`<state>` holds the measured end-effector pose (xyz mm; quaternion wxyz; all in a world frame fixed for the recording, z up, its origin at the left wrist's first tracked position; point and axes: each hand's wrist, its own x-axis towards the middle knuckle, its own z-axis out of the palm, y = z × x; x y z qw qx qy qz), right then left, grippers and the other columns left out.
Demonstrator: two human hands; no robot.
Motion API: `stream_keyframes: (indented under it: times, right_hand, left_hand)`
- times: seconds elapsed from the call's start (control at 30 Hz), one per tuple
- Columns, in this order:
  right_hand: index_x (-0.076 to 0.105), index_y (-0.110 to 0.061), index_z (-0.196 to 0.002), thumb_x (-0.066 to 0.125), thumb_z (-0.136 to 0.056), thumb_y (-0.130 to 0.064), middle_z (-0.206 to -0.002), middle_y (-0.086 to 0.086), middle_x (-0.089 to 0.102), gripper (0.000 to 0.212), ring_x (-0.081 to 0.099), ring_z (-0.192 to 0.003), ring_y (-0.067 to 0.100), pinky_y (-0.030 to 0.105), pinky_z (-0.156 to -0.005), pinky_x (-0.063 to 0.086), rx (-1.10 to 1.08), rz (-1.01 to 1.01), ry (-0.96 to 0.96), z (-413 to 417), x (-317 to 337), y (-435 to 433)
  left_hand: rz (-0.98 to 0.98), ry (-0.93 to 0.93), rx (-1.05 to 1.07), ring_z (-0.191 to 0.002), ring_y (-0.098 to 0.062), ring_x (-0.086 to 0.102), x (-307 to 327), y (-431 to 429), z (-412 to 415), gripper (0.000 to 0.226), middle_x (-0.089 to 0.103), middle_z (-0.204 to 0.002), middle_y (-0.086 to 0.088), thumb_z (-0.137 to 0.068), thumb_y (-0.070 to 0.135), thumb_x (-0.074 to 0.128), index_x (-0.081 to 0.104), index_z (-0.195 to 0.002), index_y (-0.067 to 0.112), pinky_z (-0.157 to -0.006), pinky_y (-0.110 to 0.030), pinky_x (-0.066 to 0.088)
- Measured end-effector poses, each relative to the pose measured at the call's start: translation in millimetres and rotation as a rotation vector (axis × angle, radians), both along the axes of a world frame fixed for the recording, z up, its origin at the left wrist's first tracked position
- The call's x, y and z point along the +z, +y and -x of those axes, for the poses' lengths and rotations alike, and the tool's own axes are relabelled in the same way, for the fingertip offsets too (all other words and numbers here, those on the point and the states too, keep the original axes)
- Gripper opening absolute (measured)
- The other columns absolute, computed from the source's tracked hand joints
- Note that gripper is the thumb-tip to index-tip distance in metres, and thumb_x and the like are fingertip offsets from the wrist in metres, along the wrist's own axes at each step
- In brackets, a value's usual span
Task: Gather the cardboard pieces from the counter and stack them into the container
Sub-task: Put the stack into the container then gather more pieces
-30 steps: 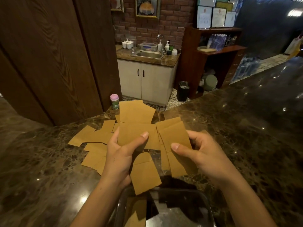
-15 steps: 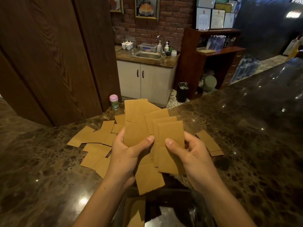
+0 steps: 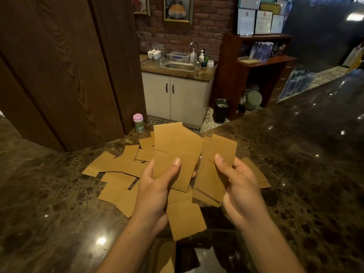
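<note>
Fanned cardboard pieces (image 3: 175,152) are pinched by the left hand (image 3: 155,186) and a second bunch (image 3: 214,174) by the right hand (image 3: 239,189) (thumbs on top) above the container (image 3: 232,253) at the worktop's (image 3: 59,203) near edge.

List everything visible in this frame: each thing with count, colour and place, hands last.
Cardboard pieces: many, tan, scattered on the counter left of the hands; a couple more right.
Held cardboard: two bunches, tan, one in the left hand, one in the right.
Container: one, clear, near edge, below the hands.
Counter: one, dark brown marble.
Small jar: one, pink lid, far counter edge.
Sink: one, steel, background.
Bin: one, black, floor.
Left hand: gripping cardboard.
Right hand: gripping cardboard.
</note>
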<state>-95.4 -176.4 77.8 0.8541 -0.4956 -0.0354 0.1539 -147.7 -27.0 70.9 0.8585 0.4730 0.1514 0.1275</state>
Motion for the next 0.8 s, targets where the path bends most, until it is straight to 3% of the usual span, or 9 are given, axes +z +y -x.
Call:
stream_keyframes:
  times: [0.1,0.23,0.37,0.47,0.53,0.6,0.7,0.8]
  right_hand:
    - [0.069,-0.017,-0.125,0.064,-0.091,-0.021,-0.112,0.005,0.081,0.034,0.079,-0.099,0.018,0.029,-0.073,0.065,0.036,0.013,-0.009,0.6,-1.1,2.1]
    - [0.066,-0.020,-0.126,0.063,-0.099,-0.015,-0.113,0.004,0.081,0.028,0.078,-0.104,0.020,0.032,-0.080,0.065,0.067,0.127,-0.072,-1.2,-2.0,0.6]
    - [0.066,-0.026,-0.120,0.066,-0.100,-0.018,-0.103,-0.005,0.081,0.022,0.079,-0.095,0.013,0.032,-0.076,0.066,-0.073,0.440,-0.271,-2.8,4.0,-5.5]
    - [0.065,-0.034,-0.116,0.069,-0.096,-0.031,-0.100,-0.014,0.078,0.021,0.075,-0.091,0.003,0.032,-0.077,0.064,-0.233,0.729,-0.486,-1.5,2.1,-5.9]
    - [0.066,-0.034,-0.115,0.069,-0.096,-0.032,-0.100,-0.015,0.078,0.020,0.075,-0.090,0.002,0.030,-0.075,0.064,-0.232,0.738,-0.517,2.7,2.9,-2.4]
    - [0.066,-0.029,-0.119,0.067,-0.099,-0.025,-0.100,-0.009,0.080,0.020,0.078,-0.089,0.007,0.030,-0.072,0.065,-0.107,0.589,-0.442,7.3,6.0,3.1]
    - [0.066,-0.024,-0.124,0.064,-0.102,-0.022,-0.105,-0.001,0.081,0.022,0.079,-0.093,0.017,0.041,-0.080,0.066,-0.013,0.494,-0.357,7.4,8.3,9.5]
    - [0.066,-0.023,-0.126,0.062,-0.102,-0.022,-0.111,0.001,0.080,0.025,0.078,-0.101,0.019,0.044,-0.087,0.064,0.016,0.455,-0.300,2.4,7.0,8.4]
  left_hand:
    - [-0.025,-0.023,-0.001,-0.095,-0.028,0.077,-1.9,2.6,-0.8,0.028,0.079,-0.107,-0.010,-0.087,0.014,0.069,0.070,-0.114,0.020,-0.074,-0.040,0.062]
    - [-0.039,-0.033,-0.048,-0.097,-0.029,0.076,-4.2,3.3,1.4,0.030,0.079,-0.107,-0.010,-0.087,0.008,0.070,0.069,-0.113,0.022,-0.078,-0.042,0.060]
    - [-0.384,-0.073,0.061,-0.099,-0.017,0.075,-9.3,5.2,1.1,0.025,0.079,-0.106,0.004,-0.095,0.013,0.067,0.067,-0.114,0.030,-0.082,-0.036,0.061]
    - [-0.582,-0.130,0.100,-0.099,-0.011,0.073,-15.4,1.7,0.0,0.025,0.077,-0.106,0.009,-0.099,0.011,0.061,0.068,-0.118,0.026,-0.080,-0.025,0.060]
    - [-0.622,-0.133,0.061,-0.102,-0.007,0.071,-15.1,-2.7,-0.8,0.025,0.076,-0.107,0.011,-0.101,0.018,0.058,0.068,-0.123,0.023,-0.079,-0.020,0.058]
    - [-0.626,-0.111,0.010,-0.107,-0.006,0.069,-13.9,-6.4,-1.6,0.028,0.076,-0.112,0.011,-0.101,0.028,0.055,0.069,-0.125,0.027,-0.087,-0.026,0.058]
    - [-0.445,-0.063,-0.080,-0.107,-0.021,0.071,-10.9,-10.4,-0.1,0.032,0.077,-0.111,-0.002,-0.101,0.039,0.047,0.074,-0.116,0.030,-0.092,-0.044,0.058]
    - [-0.215,-0.003,-0.156,-0.099,-0.027,0.074,-8.0,-6.4,3.8,0.034,0.078,-0.107,-0.010,-0.096,0.041,0.051,0.074,-0.115,0.024,-0.082,-0.039,0.060]
